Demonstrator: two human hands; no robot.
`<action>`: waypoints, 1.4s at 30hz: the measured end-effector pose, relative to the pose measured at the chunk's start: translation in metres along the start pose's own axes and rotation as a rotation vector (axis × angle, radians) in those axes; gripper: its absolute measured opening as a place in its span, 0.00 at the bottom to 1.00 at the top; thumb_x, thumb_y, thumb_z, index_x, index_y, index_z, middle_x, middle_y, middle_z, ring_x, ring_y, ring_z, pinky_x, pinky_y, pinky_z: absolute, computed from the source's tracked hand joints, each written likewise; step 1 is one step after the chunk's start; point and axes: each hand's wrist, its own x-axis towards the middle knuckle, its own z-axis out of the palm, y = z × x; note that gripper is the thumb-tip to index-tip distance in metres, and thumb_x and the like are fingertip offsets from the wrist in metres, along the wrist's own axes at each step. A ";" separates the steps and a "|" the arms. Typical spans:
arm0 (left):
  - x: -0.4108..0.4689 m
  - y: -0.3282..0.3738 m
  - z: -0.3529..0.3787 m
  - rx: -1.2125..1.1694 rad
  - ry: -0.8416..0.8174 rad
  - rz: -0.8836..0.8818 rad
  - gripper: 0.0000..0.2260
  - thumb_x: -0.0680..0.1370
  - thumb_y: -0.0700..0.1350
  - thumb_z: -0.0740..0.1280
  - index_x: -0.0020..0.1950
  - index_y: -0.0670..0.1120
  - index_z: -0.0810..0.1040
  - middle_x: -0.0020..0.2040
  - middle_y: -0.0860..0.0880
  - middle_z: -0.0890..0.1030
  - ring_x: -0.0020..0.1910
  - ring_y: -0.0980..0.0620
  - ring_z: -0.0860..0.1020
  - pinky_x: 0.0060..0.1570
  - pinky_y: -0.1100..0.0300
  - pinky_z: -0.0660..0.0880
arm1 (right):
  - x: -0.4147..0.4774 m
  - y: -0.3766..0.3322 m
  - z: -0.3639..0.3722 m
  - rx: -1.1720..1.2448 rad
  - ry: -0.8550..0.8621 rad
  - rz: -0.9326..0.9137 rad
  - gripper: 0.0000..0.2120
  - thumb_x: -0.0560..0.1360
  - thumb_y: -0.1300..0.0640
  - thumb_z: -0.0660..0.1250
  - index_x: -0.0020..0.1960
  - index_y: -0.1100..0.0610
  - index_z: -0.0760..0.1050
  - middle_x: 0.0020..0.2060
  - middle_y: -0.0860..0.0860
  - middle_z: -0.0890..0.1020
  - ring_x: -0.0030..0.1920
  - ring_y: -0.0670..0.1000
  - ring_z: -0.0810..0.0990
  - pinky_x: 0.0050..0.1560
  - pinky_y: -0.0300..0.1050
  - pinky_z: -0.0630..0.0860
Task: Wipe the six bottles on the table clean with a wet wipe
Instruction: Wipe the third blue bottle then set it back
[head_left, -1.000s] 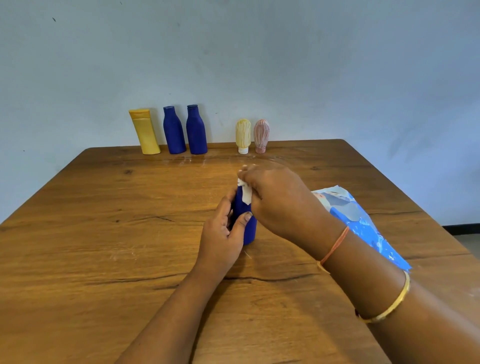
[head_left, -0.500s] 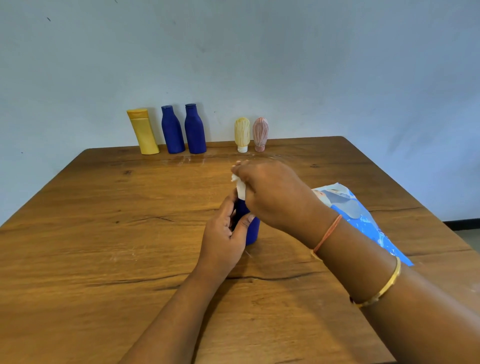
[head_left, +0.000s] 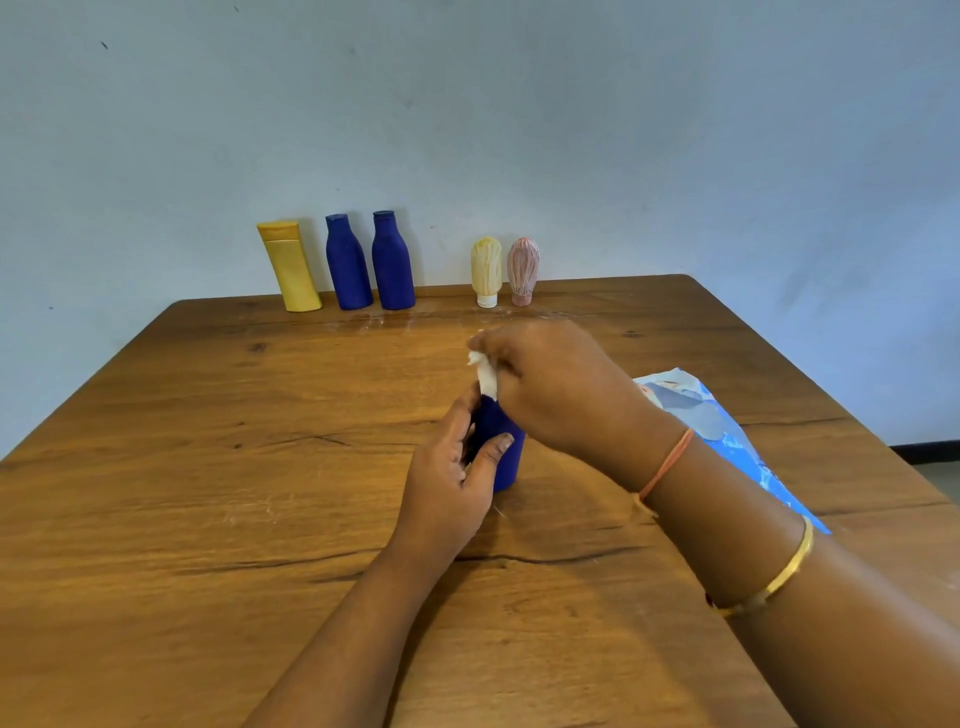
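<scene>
On the brown wooden tabletop (head_left: 208, 467) the dark blue plastic bottle (head_left: 508, 460) stands upright, long axis vertical. The left hand (head_left: 447, 488) curls its fingers (head_left: 496, 446) round the body; just above them, the right hand (head_left: 561, 395) pinches the white wet wipe (head_left: 487, 375) against the neck.

blue bottle (head_left: 506, 462) top hidden under wet wipe (head_left: 487, 376) and right hand (head_left: 561, 387), wipe pack (head_left: 696, 410) at 3 o'clock partly behind right forearm (head_left: 727, 519)

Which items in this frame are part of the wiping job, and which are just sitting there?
Job: wet wipe in right hand; blue bottle in left hand; at back, yellow bottle, two blue bottles, cream bottle, pink bottle.
Idle: blue packet (perhaps the wipes' pack), table.
</scene>
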 end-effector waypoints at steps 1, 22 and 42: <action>0.000 0.000 0.000 -0.017 -0.010 -0.005 0.22 0.76 0.39 0.65 0.64 0.61 0.67 0.55 0.69 0.77 0.60 0.65 0.74 0.59 0.68 0.70 | 0.003 0.007 -0.001 0.070 0.031 0.040 0.17 0.78 0.60 0.58 0.65 0.55 0.71 0.60 0.52 0.77 0.59 0.50 0.74 0.58 0.43 0.70; 0.017 0.004 -0.007 -0.723 0.244 -0.393 0.30 0.76 0.33 0.63 0.71 0.58 0.62 0.63 0.46 0.74 0.58 0.47 0.78 0.50 0.52 0.80 | -0.020 0.046 0.045 1.521 0.133 0.552 0.11 0.77 0.67 0.57 0.51 0.59 0.77 0.47 0.58 0.81 0.46 0.53 0.81 0.43 0.49 0.81; 0.011 -0.003 0.002 0.079 0.223 -0.192 0.24 0.58 0.64 0.74 0.46 0.60 0.67 0.50 0.51 0.75 0.49 0.51 0.77 0.46 0.53 0.77 | -0.021 0.027 0.030 1.045 0.349 0.164 0.15 0.78 0.65 0.57 0.53 0.49 0.77 0.46 0.43 0.80 0.44 0.39 0.77 0.39 0.27 0.74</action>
